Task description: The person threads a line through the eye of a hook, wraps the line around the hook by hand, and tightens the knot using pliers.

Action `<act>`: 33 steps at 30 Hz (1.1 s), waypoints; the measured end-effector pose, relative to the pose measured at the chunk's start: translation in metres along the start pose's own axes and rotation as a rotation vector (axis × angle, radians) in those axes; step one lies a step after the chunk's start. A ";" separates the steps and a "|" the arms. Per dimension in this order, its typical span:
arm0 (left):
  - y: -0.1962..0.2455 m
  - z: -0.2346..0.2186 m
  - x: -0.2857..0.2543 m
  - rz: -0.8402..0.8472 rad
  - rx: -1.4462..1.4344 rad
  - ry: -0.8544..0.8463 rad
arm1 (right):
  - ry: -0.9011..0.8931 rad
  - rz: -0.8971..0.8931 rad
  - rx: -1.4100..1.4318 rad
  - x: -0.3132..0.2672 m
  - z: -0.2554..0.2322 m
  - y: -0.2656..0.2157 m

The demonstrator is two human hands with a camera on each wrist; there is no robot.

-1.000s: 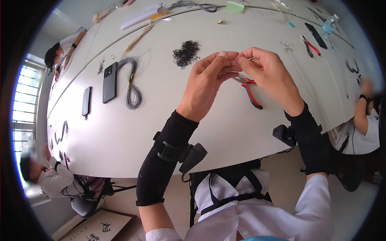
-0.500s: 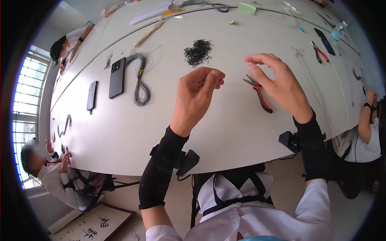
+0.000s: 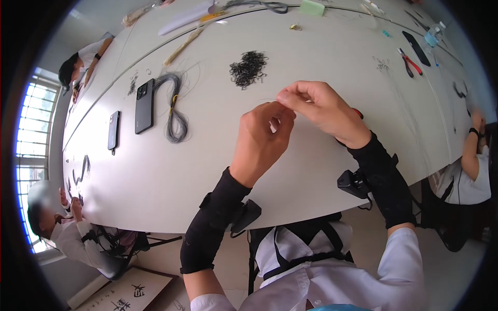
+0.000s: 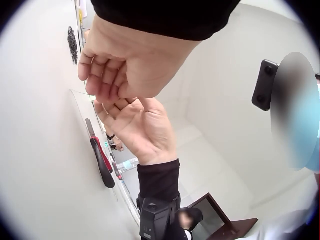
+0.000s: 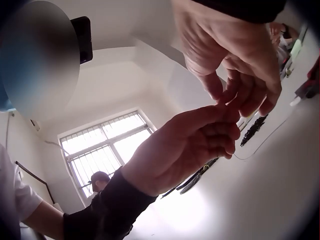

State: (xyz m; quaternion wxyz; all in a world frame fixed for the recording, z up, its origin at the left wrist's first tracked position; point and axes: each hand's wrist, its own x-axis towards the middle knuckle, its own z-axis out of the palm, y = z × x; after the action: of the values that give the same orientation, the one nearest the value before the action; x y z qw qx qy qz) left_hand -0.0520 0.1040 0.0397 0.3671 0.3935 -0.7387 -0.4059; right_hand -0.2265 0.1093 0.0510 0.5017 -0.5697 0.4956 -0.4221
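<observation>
My left hand point(image 3: 262, 140) and right hand point(image 3: 324, 111) meet at the fingertips over the table, thumbs and fingers pinched together. A thin thread-like line point(image 5: 260, 145) comes out by the left hand's fingers and arcs over the tabletop in the right wrist view. The bent fingers hide whatever small part sits between the fingertips. Just beyond the hands lies a pile of small black bent pieces point(image 3: 248, 69). Red-and-black pliers point(image 4: 101, 162) lie on the table near the right hand, mostly covered by it in the head view.
Left of the pile are a dark phone point(image 3: 144, 106), a tied coil of grey line point(image 3: 176, 122) and a smaller phone point(image 3: 113, 130). At the right lie other pliers point(image 3: 410, 63), a black phone point(image 3: 416, 48) and a water bottle point(image 3: 433, 35). Other people sit around the table.
One second ago the hands were together farther forward. Half a second ago they were apart, the right hand open near the pliers. Now the right has come left and its fingertips meet the left's.
</observation>
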 end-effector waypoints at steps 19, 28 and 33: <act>-0.098 -0.062 0.062 0.222 0.689 0.256 | 0.296 0.256 0.469 -0.010 -0.011 -0.007; -0.084 -0.060 0.063 0.047 0.487 0.348 | 0.267 0.264 0.457 -0.008 -0.015 -0.001; -0.086 -0.064 0.063 -0.066 0.332 0.330 | 0.265 0.270 0.449 -0.008 -0.014 -0.001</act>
State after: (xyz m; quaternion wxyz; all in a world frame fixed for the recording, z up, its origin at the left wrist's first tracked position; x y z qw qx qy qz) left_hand 0.0011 -0.0025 0.0037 0.3996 0.5336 -0.7119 -0.2208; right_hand -0.2411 0.1151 0.0538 0.5978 -0.3131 0.5223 -0.5214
